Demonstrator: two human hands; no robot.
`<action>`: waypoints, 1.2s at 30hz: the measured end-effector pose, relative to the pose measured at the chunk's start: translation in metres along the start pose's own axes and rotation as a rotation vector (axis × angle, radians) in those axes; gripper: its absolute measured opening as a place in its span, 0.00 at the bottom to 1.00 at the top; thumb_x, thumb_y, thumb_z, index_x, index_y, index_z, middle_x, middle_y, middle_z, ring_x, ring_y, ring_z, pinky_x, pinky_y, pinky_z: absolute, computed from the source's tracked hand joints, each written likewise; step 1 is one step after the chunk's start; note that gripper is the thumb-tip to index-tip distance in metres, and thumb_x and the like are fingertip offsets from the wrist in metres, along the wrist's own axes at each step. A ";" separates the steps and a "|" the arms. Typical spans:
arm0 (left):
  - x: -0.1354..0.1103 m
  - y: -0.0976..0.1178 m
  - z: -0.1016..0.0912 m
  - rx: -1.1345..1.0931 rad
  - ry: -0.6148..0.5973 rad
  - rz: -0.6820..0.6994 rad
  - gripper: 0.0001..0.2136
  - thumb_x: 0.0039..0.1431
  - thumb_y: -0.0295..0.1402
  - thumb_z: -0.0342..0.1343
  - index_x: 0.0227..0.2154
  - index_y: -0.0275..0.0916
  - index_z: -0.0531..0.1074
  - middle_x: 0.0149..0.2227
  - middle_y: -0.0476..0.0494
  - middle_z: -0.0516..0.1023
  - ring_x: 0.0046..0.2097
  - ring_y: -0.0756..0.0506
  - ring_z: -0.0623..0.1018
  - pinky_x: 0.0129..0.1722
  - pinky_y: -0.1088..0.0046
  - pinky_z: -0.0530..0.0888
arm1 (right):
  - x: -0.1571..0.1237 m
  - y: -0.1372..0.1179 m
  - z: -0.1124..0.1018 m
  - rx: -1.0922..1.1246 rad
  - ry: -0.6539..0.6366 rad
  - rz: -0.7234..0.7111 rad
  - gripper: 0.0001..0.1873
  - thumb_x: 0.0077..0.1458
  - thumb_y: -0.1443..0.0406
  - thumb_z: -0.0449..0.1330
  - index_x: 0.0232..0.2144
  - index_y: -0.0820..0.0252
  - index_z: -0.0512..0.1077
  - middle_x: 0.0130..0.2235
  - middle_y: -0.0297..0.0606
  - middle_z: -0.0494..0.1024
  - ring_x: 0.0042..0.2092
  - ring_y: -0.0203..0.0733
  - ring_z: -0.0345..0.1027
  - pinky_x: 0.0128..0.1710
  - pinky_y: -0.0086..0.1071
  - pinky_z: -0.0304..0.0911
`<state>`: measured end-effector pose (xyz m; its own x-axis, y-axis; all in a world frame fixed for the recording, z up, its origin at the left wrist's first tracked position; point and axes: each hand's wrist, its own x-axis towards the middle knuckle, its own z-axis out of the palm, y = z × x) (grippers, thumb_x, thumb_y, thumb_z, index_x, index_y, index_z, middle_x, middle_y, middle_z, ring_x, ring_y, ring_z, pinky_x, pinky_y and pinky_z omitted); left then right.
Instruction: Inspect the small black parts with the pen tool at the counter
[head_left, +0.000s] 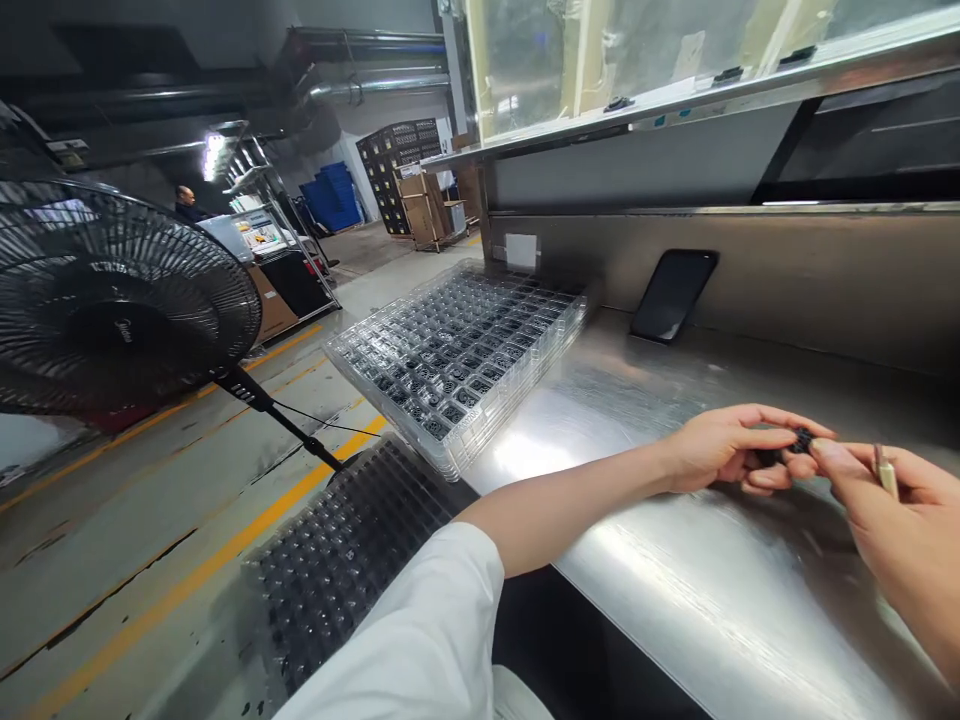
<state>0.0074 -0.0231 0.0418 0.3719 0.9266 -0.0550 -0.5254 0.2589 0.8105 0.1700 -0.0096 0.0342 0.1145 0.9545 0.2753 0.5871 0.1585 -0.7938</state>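
My left hand (731, 447) hovers just above the steel bench (675, 580) with its fingers pinched round a small black part (801, 438). My right hand (900, 510) meets it from the right; the thumb tip touches the same part. Between the right fingers sits a thin pale metal tool (886, 470), tweezers by the look of it. A stack of clear plastic trays (457, 355) filled with several small black parts lies on the bench to the left, out of reach of both hands.
A dark phone (673, 294) leans against the bench's back wall. Another tray of black parts (345, 560) sits low beside the bench. A black standing fan (112, 300) is at the left. Yellow floor lines, shelving and a person (184, 203) are far back.
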 end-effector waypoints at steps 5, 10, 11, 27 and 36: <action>-0.009 0.002 0.006 0.025 0.048 0.011 0.08 0.64 0.27 0.55 0.43 0.40 0.75 0.29 0.46 0.73 0.23 0.51 0.65 0.25 0.74 0.62 | -0.005 -0.022 -0.006 0.064 -0.055 0.040 0.14 0.39 0.50 0.58 0.23 0.50 0.75 0.27 0.42 0.76 0.31 0.49 0.66 0.32 0.42 0.58; -0.006 0.001 0.001 -0.037 0.087 0.024 0.11 0.63 0.32 0.61 0.47 0.39 0.75 0.28 0.51 0.67 0.23 0.53 0.62 0.24 0.78 0.59 | 0.001 -0.002 0.004 0.095 -0.048 -0.004 0.17 0.48 0.51 0.62 0.33 0.56 0.80 0.34 0.41 0.79 0.35 0.45 0.68 0.35 0.38 0.59; -0.006 0.001 0.000 -0.045 0.103 0.039 0.12 0.63 0.33 0.62 0.48 0.40 0.75 0.28 0.52 0.66 0.23 0.54 0.61 0.23 0.78 0.58 | 0.003 0.002 0.006 0.092 -0.049 -0.032 0.19 0.50 0.49 0.62 0.33 0.56 0.79 0.33 0.41 0.78 0.35 0.45 0.68 0.36 0.38 0.59; -0.001 -0.003 0.003 -0.002 0.159 0.195 0.12 0.64 0.34 0.63 0.49 0.40 0.72 0.25 0.56 0.63 0.20 0.56 0.58 0.20 0.79 0.53 | -0.010 0.015 0.010 -0.181 -0.079 -0.347 0.28 0.74 0.46 0.49 0.29 0.57 0.68 0.34 0.35 0.70 0.35 0.38 0.63 0.34 0.34 0.48; 0.000 -0.006 0.000 0.023 0.109 0.246 0.14 0.61 0.35 0.65 0.48 0.39 0.74 0.24 0.56 0.63 0.19 0.56 0.58 0.19 0.79 0.52 | -0.008 0.013 0.009 -0.201 -0.062 -0.336 0.25 0.74 0.49 0.52 0.28 0.58 0.64 0.33 0.34 0.69 0.33 0.38 0.60 0.33 0.34 0.45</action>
<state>0.0107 -0.0243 0.0368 0.1503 0.9851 0.0838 -0.5714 0.0173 0.8205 0.1693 -0.0132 0.0166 -0.1559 0.8725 0.4631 0.7293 0.4179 -0.5418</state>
